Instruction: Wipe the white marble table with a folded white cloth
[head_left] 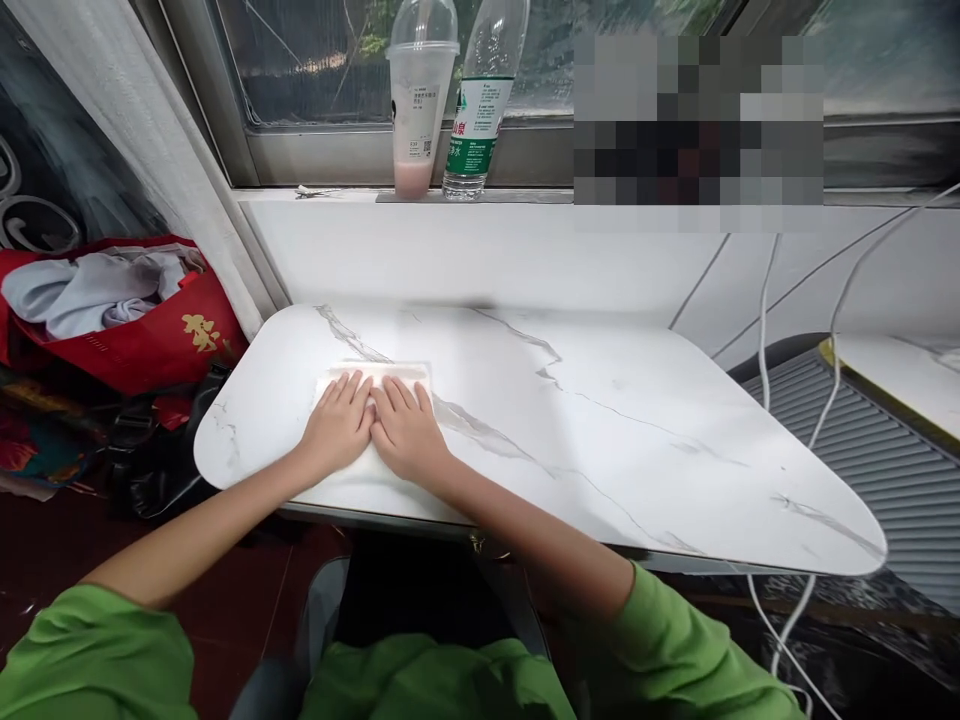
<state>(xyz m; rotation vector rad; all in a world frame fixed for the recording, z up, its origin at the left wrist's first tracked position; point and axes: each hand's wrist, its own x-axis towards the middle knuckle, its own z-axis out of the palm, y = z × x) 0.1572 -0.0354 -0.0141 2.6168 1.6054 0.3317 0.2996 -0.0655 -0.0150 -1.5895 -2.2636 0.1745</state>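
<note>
As both bare forearms extend forward from loose green fabric sleeves (675, 640), the left hand (337, 422) and right hand (407, 427) lie side by side, palms down, thumbs meeting or nearly so. Fingers are straight, pointing away from the body; neither hand is closed around anything. Beneath them, a thin white rectangular sheet (411, 371), its material uncertain, lies flat on the left part of a white, grey-veined tabletop with rounded corners (600, 430), near the front edge. Left of the tabletop stands a red bag with a gold emblem (142, 355), holding pale grey crumpled cloth (97, 285). Beyond the tabletop, on a narrow white window ledge (536, 197), a clear dome-lidded plastic cup with pink residue (418, 110) stands just beside a transparent plastic bottle with a green-and-white label (478, 125).
</note>
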